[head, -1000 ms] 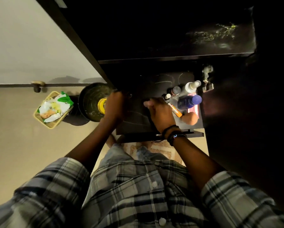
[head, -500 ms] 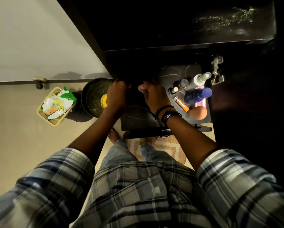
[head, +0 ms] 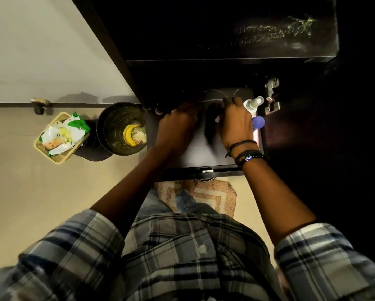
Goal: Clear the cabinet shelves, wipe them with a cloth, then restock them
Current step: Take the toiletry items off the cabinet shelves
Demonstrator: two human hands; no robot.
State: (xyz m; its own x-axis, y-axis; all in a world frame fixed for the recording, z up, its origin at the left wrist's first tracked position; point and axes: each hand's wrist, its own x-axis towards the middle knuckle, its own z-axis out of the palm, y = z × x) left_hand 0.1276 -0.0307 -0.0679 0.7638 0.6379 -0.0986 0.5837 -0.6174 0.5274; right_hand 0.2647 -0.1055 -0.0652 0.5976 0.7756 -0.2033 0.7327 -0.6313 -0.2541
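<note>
The dark cabinet shelf (head: 204, 158) lies below me, with both hands resting on it. My left hand (head: 178, 127) is at the shelf's back left with its fingers curled into the dark; what they touch is hidden. My right hand (head: 234, 124) is closed at the right side, beside a dark blurred cloth-like thing (head: 210, 129) that lies between the hands and seems to be in its grip. Past the right hand stand a white spray bottle (head: 253, 103) and a blue-capped bottle (head: 258, 122). The other small items there are covered by the hand.
A round bin (head: 108, 127) holding a banana peel (head: 129, 134) stands on the floor left of the cabinet, next to a yellow basket (head: 60, 158) with a packet. A metal hinge (head: 271, 94) sits at the right. A patterned rug (head: 221, 198) lies under my feet.
My right hand moved from the middle of the shelf toward the right, now covering the small items. My left hand reached further onto the shelf. The view shifted slightly.
</note>
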